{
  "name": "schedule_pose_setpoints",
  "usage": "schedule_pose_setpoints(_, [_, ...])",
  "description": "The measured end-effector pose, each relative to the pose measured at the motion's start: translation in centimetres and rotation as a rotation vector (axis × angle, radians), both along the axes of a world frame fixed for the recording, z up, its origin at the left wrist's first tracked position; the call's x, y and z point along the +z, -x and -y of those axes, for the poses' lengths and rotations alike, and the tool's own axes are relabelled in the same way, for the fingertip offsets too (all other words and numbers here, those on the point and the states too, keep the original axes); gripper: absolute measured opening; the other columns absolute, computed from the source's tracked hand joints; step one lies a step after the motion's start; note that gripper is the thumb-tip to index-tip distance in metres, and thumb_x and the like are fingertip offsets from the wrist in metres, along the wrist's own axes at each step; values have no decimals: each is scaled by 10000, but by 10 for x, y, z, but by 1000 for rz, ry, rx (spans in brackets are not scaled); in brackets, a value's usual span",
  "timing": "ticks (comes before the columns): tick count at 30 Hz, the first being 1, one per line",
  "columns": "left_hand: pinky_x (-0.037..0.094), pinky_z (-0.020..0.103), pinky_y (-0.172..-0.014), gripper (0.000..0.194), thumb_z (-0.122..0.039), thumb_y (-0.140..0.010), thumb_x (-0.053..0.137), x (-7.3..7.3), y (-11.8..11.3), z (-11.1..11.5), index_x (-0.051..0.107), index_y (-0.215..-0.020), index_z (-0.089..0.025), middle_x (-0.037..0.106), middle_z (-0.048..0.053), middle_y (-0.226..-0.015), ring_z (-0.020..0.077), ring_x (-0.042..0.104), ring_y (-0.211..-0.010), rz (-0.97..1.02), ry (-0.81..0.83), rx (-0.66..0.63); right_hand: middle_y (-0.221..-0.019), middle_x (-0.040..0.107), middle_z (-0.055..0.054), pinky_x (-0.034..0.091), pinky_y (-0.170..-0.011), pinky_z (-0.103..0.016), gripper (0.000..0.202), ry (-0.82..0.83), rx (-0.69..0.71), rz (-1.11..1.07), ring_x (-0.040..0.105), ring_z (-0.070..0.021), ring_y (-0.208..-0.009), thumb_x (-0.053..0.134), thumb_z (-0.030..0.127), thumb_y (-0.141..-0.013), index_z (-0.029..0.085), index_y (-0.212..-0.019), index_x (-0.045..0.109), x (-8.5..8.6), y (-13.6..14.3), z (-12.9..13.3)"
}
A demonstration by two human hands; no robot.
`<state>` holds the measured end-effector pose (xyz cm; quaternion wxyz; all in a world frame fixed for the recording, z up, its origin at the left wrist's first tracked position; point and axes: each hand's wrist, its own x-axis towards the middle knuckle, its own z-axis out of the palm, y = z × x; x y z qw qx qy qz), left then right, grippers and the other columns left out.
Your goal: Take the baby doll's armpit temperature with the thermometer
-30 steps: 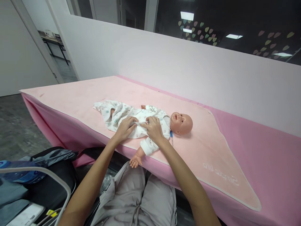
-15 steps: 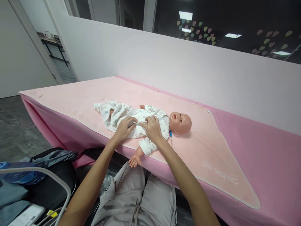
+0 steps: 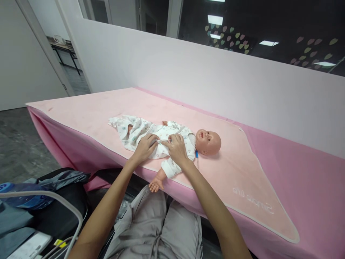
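A baby doll (image 3: 211, 142) lies on its back, its head to the right, in a white printed baby outfit (image 3: 137, 131). Over the doll's belly, white cloth ties (image 3: 162, 140) run between my two hands. My left hand (image 3: 145, 147) is closed in a pinch at the left end of the ties. From the chest side, my right hand (image 3: 178, 148) pinches the other end. Whether the ties are knotted is too small to tell. The doll's near arm (image 3: 157, 181) hangs out over the table edge. A thin blue-capped syringe-like stick (image 3: 197, 155) lies by its neck.
A pale pink mat (image 3: 237, 172) covers much of the table, over a darker pink cloth (image 3: 309, 172). Behind stands a white wall (image 3: 151, 57) with windows. At lower left, a black chair (image 3: 59, 205) holds a blue bottle (image 3: 29, 196), and a pale curved bar (image 3: 54, 196) crosses in front.
The whole view has shifted slightly to the right. Both hands keep their pinch on the ties over the doll's belly, with little visible movement.
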<state>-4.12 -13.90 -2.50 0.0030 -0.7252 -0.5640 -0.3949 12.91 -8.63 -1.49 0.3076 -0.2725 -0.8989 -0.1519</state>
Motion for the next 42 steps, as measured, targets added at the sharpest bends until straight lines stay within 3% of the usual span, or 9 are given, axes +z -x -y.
schedule_pose_setpoints(15, [406,359,-854,199,-279,-853,400,-1,-3,-3,555,-925,-177,585,71,-947,219,539,-919,73,-13,31,-901,523,-50,272,-881,-348,337,14,20,19,397,-180,-863,424,108,-890,309,-960,685,2,0,1])
schedule_pose_setpoints(25, [404,341,-854,184,-286,-832,422,-1,-1,-3,570,-896,-196,596,42,-939,203,547,-914,160,-3,15,-928,525,-64,276,-910,-351,350,34,-31,29,409,-193,-893,406,135,-903,307,-1130,609,0,1,2])
schedule_pose_setpoints(33, [407,348,-848,180,-278,-830,423,1,-2,-1,577,-879,-198,592,45,-941,206,545,-914,159,17,14,-934,529,-63,256,-946,-363,329,55,-47,42,419,-188,-904,411,140,-905,293,-1120,608,0,2,2])
schedule_pose_setpoints(42, [419,322,-837,258,-384,-877,393,3,-1,0,563,-921,-195,606,45,-935,195,552,-896,249,43,-26,-934,524,-67,276,-917,-354,385,44,-53,46,418,-195,-885,394,99,-891,284,-1183,562,1,1,4])
